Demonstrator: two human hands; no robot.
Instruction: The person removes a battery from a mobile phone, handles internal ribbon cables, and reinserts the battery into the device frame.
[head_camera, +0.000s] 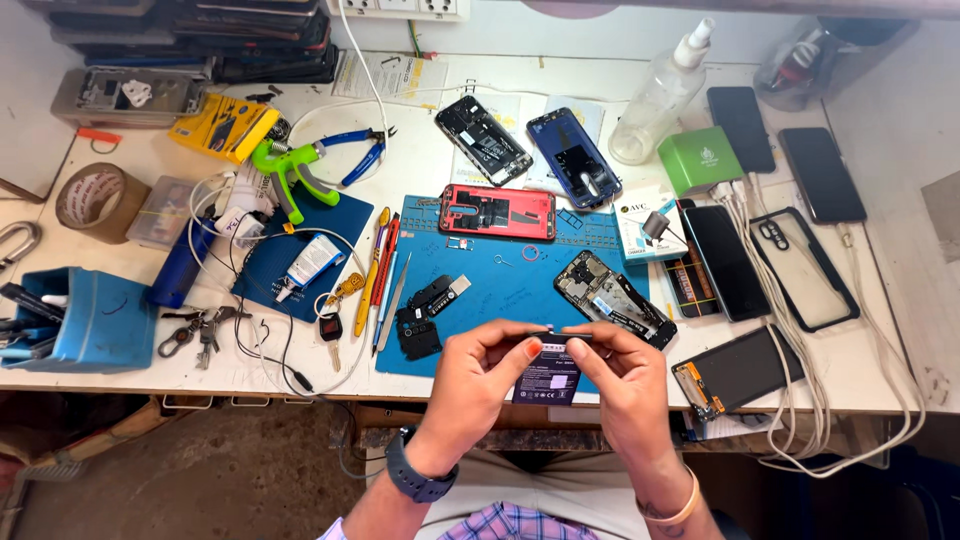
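Fingers of both hands pinching one dark phone battery (548, 372) at its upper edge, held upright just above the near rim of the blue work mat (500, 300). Left hand (478, 378) gripping the battery's top left corner between thumb and forefinger; right hand (622, 385) gripping the top right corner the same way, remaining fingers curled in. Battery face turned toward the camera, lower part hanging free between the two palms, clear of the mat.

Close by on the mat: black plastic cover pieces (420, 318) to the left, an opened phone frame (612, 297) just beyond the right hand, a red phone shell (497, 212) farther back. Beside the right hand, near the table's front edge, a dark screen panel with orange flex (730, 373). White cables (800, 400) draped over the front right edge. Row of screwdrivers and tweezers (380, 275) along the mat's left border.

Open room: bare mat straight ahead of the battery, between the cover pieces and the opened frame. Table edge (250, 385) directly below the wrists, floor beyond it on the left.
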